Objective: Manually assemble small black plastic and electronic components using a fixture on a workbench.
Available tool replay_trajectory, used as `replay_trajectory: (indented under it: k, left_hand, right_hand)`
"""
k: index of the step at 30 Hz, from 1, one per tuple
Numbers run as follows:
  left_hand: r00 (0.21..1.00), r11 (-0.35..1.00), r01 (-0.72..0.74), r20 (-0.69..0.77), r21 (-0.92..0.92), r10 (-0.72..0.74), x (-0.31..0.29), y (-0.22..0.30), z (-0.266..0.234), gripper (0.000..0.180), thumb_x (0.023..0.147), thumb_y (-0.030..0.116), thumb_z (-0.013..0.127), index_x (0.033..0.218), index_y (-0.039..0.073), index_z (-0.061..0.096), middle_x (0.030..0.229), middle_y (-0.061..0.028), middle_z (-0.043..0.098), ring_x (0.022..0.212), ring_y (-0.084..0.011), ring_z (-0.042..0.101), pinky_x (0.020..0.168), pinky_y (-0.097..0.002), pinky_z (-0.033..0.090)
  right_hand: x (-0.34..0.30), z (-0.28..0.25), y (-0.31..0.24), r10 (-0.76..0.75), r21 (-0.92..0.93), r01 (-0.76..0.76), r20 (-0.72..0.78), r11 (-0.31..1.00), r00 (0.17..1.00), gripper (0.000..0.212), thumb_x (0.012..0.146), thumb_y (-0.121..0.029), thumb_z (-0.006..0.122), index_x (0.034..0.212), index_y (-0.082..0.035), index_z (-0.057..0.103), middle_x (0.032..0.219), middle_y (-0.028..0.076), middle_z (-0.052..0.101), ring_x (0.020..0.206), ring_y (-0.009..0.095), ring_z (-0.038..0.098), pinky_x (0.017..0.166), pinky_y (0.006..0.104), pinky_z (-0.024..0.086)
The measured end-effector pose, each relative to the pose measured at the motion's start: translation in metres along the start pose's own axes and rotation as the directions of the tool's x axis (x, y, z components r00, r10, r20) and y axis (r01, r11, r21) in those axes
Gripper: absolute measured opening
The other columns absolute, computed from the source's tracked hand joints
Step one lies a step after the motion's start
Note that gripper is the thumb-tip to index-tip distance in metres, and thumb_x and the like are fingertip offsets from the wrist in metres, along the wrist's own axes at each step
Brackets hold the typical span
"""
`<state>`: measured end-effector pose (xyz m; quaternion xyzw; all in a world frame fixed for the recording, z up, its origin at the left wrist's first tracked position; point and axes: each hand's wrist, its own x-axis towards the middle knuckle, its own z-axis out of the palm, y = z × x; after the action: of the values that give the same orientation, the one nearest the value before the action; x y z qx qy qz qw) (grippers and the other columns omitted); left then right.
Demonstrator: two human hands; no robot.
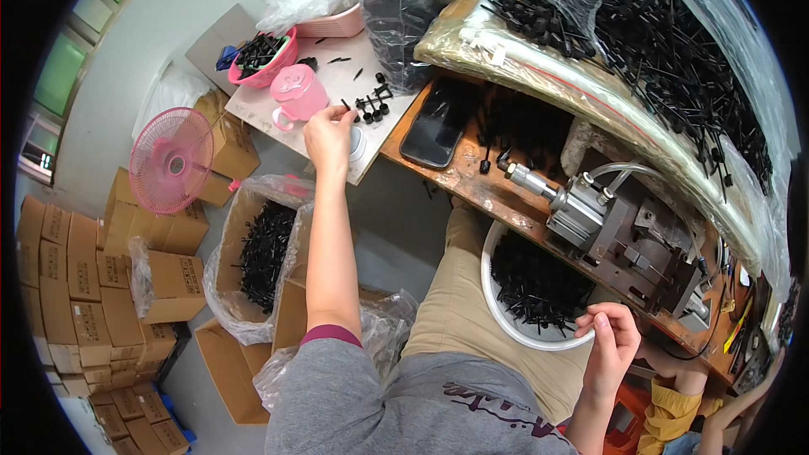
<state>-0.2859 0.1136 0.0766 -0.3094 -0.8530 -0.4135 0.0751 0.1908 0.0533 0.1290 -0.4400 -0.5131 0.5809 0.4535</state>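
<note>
My left hand (329, 141) reaches over the pale side table, fingers pinched together at a small black plastic part (345, 105). Just left of it stands a pink lidded mug (298, 91); beside the wrist lies a round white disc (357, 145). Several black parts with round ends (372, 108) lie in a cluster to the right of those fingertips. My right hand (610, 339) is raised at the rim of a white basket (497, 312) on my lap, its fingers curled and thumb near them. Whatever they hold, if anything, is too small to tell. Black parts (539, 286) fill the basket.
A metal clamping machine with an air cylinder (581, 211) and a phone (435, 122) sit on the wooden bench. Above is a plastic-lined heap of black parts (666, 50). Left stand a pink fan (172, 160), a lined carton (223, 270) and stacked boxes (84, 278). Another person (674, 396) sits lower right.
</note>
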Motion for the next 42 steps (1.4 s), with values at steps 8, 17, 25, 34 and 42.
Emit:
replay_trajectory:
  k: [8,17,25,34,42]
  left_hand:
    - [0.961,0.964,-0.235,-0.177,-0.127,0.211,-0.044,0.052,-0.043,0.032,0.084,0.012,0.077,0.115,0.007,0.071,0.086,0.0000,0.066,0.066,-0.0112,0.047,0.063,-0.0256,0.041]
    - [0.776,0.669,-0.532,0.017,-0.520,0.630,-0.152,0.145,-0.066,0.067,0.083,-0.005,0.072,0.143,0.003,0.043,0.103,-0.0063,0.067,0.053,-0.0007,0.038,0.048,-0.0167,0.028]
    - [0.491,0.268,-0.590,-0.075,-0.762,0.868,-0.186,0.234,-0.037,0.050,0.074,-0.004,0.079,0.121,0.000,0.064,0.088,-0.0060,0.072,0.046,-0.0068,0.047,0.044,-0.0220,0.038]
    - [0.300,0.218,-0.522,0.061,-0.824,0.952,-0.234,0.222,-0.020,0.049,0.071,-0.002,0.080,0.118,0.003,0.065,0.084,-0.0045,0.072,0.050,-0.0099,0.053,0.050,-0.0233,0.045]
    - [0.309,0.276,-0.486,0.133,-0.829,0.942,-0.240,0.204,-0.026,0.042,0.074,0.002,0.080,0.115,0.004,0.069,0.086,-0.0066,0.073,0.062,-0.0167,0.066,0.050,-0.0258,0.047]
  right_hand:
    - [-0.008,-0.014,-0.004,-0.008,0.002,0.008,-0.073,1.000,0.997,0.014,0.094,-0.006,0.062,0.100,0.005,0.066,0.086,0.012,0.070,0.073,0.014,0.066,0.069,0.0250,0.053]
    - [0.031,-0.038,-0.051,-0.351,-0.188,0.322,-0.150,0.928,0.924,0.010,0.094,0.000,0.062,0.101,0.005,0.067,0.094,0.009,0.070,0.079,0.011,0.065,0.069,0.0229,0.052]
    - [0.161,-0.105,-0.124,-0.760,-0.878,0.309,-0.090,0.366,0.644,0.023,0.081,-0.018,0.077,0.099,-0.005,0.071,0.093,0.005,0.071,0.074,0.013,0.061,0.069,0.0281,0.049]
    - [0.235,-0.134,-0.143,-0.281,-0.969,0.116,0.051,0.219,0.958,0.047,0.069,-0.022,0.076,0.109,0.000,0.065,0.091,0.013,0.070,0.082,0.025,0.067,0.077,0.0359,0.053]
    - [0.224,-0.143,-0.147,-0.307,-0.974,0.173,0.121,0.148,0.944,0.036,0.071,-0.007,0.072,0.106,0.000,0.067,0.078,0.009,0.067,0.072,0.021,0.064,0.065,0.0343,0.052]
